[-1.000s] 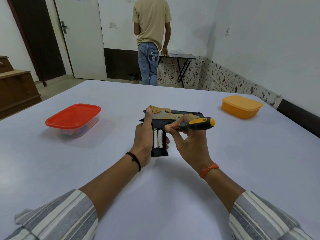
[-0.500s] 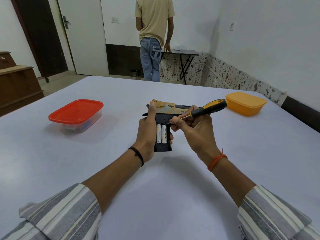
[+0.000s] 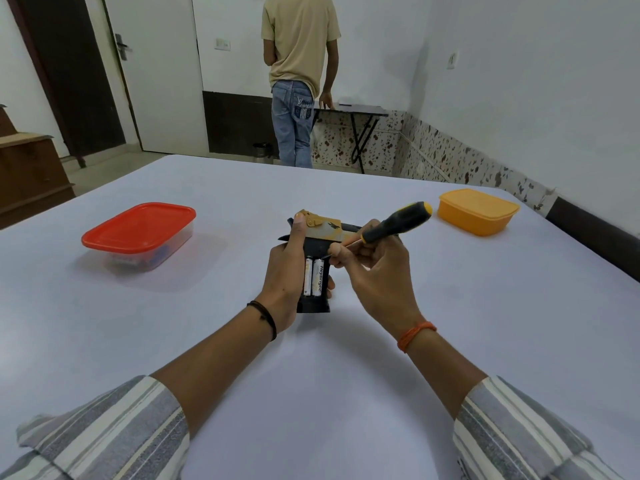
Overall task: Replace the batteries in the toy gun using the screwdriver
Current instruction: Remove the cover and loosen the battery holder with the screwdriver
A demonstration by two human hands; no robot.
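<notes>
The screwdriver (image 3: 394, 225) tip is hidden behind the right hand (image 3: 372, 271), whose grip is closed around its shaft. The left hand (image 3: 285, 271) clamps the toy gun (image 3: 320, 237) above the desk (image 3: 311, 393), partly covering it; two batteries (image 3: 313, 277) sit exposed in its handle.

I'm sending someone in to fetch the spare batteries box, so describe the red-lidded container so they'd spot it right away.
On the big white table, look to the left of the hands holding the toy gun. The red-lidded container sits there alone, a clear rectangular tub. Unlike the orange container at the far right, its walls are see-through, showing small items inside.
</notes>
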